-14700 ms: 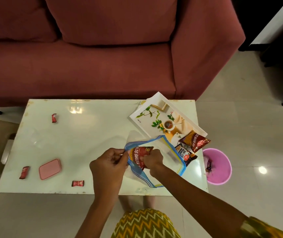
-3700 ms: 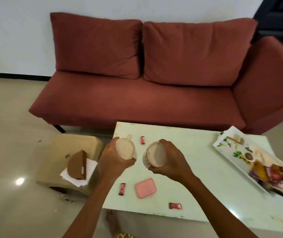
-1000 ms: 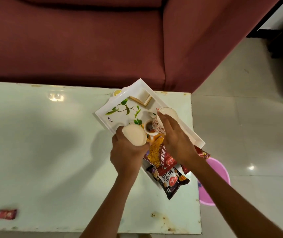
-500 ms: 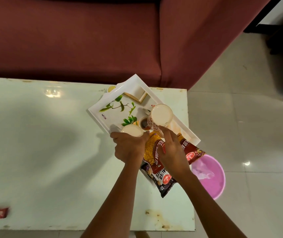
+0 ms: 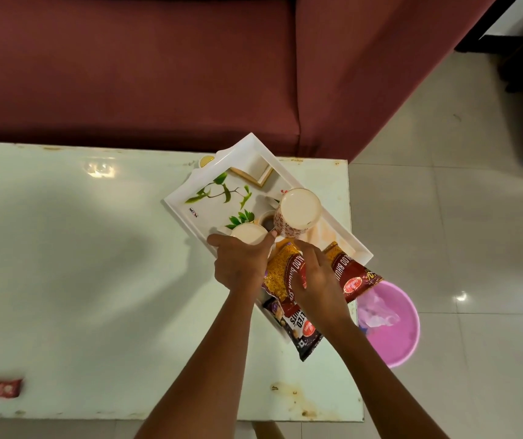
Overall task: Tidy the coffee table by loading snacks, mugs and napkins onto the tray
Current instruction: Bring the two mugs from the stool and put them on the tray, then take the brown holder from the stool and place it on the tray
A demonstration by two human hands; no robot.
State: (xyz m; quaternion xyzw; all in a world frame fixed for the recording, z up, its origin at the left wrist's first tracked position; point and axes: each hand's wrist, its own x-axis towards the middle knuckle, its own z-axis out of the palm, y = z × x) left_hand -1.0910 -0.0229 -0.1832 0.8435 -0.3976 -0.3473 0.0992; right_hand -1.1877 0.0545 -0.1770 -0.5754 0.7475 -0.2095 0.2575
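Observation:
A white leaf-printed tray (image 5: 209, 198) lies at an angle on the right end of the pale coffee table (image 5: 95, 264). A red-patterned mug (image 5: 299, 213) stands upright on it. My right hand (image 5: 315, 280) is just below that mug, fingers loose at its base, over the snack packets. My left hand (image 5: 241, 261) grips a cream mug (image 5: 249, 234) at the tray's near rim. Two red-and-yellow snack packets (image 5: 285, 277) (image 5: 353, 275) and a dark peanut packet (image 5: 303, 331) fill the tray's near end.
A small red sweet (image 5: 2, 388) lies near the table's front left edge. A pink bin (image 5: 393, 327) stands on the floor right of the table. The red sofa (image 5: 158, 74) runs along the far side.
Both hands brought the mugs from the table's left end to the tray. The patterned mug now stands on the tray and my right hand has eased back; the cream mug has sunk lower.

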